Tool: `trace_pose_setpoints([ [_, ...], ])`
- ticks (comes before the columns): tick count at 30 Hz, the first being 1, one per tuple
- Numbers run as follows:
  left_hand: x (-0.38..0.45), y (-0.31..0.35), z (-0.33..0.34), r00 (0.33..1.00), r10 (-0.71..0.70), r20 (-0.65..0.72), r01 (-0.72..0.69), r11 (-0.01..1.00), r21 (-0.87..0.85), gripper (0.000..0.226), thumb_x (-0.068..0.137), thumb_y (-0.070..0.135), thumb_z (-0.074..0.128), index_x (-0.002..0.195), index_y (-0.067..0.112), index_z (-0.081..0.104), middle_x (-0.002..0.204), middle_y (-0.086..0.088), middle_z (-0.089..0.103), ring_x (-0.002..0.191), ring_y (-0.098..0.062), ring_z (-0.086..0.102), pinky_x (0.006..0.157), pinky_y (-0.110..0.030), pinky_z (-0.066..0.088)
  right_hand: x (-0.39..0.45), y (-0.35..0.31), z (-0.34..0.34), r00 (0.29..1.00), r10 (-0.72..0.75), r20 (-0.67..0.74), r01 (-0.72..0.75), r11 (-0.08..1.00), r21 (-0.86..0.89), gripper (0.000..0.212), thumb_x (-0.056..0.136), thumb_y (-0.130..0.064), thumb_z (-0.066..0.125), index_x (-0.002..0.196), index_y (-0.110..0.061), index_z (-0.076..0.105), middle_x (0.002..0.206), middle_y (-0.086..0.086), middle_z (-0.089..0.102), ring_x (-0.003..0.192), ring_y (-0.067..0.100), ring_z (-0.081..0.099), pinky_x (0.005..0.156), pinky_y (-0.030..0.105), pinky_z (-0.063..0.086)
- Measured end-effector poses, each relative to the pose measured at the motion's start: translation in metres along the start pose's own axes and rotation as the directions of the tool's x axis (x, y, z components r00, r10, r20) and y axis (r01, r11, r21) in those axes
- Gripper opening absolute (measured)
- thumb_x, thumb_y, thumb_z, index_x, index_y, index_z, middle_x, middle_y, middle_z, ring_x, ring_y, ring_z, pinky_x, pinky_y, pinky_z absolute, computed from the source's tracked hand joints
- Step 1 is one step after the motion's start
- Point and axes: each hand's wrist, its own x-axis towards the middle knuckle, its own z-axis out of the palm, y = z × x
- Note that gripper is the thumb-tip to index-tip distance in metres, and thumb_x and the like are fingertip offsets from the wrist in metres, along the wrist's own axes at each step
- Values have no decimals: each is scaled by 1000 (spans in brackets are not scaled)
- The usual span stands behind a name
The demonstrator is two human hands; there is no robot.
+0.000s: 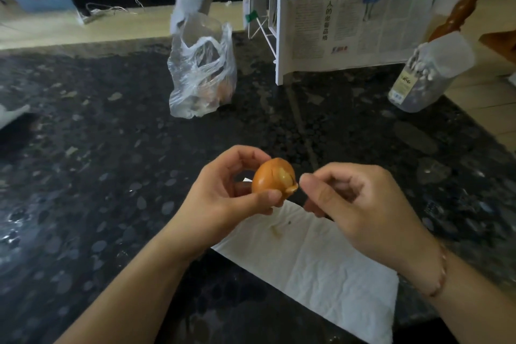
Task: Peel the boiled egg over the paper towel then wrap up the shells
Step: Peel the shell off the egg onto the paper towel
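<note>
A dark speckled countertop (111,148) is spreading under everything, with a white paper towel (315,268) lying toward five o'clock, its far corner hidden behind the hands. The right hand (360,204), coming in from four o'clock, is curling its fingers and pinching beside a lifted shell flap; what it is pinching is hard to make out. The left hand (229,193), from seven o'clock, is gripping the brown egg (272,176) above the towel, long axis tilting toward one o'clock.

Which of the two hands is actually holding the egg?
The left hand: its fingers and thumb curl round the brown egg above the paper towel. The right hand only picks at a loose flap of shell with its fingers.
</note>
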Motion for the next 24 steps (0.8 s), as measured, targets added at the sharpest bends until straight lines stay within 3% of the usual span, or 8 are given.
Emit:
trace_pose_setpoints([
  [3, 1, 0, 5, 998, 61, -9, -60, 996, 68, 47, 68, 20, 84, 109, 16, 63, 111, -10, 68, 89, -29, 73, 77, -45, 59, 3, -2, 7, 1000, 19, -14, -20, 1000, -10, 36, 81, -54, 62, 72, -20, 71, 64, 0, 71, 62, 16, 69, 60, 46, 56],
  [6, -1, 0, 5, 995, 96, -29, -94, 995, 45, 47, 68, 20, 84, 110, 18, 62, 114, -11, 67, 90, -28, 73, 78, -45, 59, 6, -3, 8, 998, 60, 21, -60, 998, 6, 24, 82, -41, 66, 73, -19, 73, 66, 0, 73, 63, 14, 70, 63, 46, 58],
  [11, -3, -1, 1, 995, 84, -47, -83, 996, 25, 50, 69, 20, 82, 114, 16, 60, 112, -8, 69, 88, -27, 73, 75, -41, 60, 8, -1, 8, 997, 57, 54, -59, 997, 49, 15, 89, -17, 64, 78, -14, 75, 71, -1, 74, 67, 10, 71, 66, 30, 60],
  [14, -3, 1, -1, 996, 72, -48, -70, 996, 45, 47, 72, 24, 80, 114, 16, 61, 110, -10, 72, 87, -26, 73, 71, -34, 58, 8, -2, 9, 997, 35, 65, -39, 997, 68, 15, 90, -19, 61, 81, -15, 72, 72, -3, 73, 70, 10, 70, 63, 20, 56],
  [18, -2, 0, -3, 998, 55, -36, -55, 998, 9, 43, 74, 25, 76, 113, 14, 62, 107, -13, 73, 89, -30, 74, 71, -36, 60, 6, -2, 12, 999, -12, 38, 9, 998, 62, 16, 88, -23, 59, 81, -15, 70, 71, -5, 71, 71, 13, 70, 63, 25, 58],
  [24, 1, -1, -14, 995, 37, -90, -46, 994, -95, 36, 74, 24, 69, 108, 14, 64, 94, -12, 75, 77, -30, 72, 69, -34, 58, 3, -2, 7, 1000, -5, -15, 5, 999, 41, 13, 87, -17, 62, 78, -13, 70, 69, -5, 72, 65, 10, 69, 62, 29, 59],
])
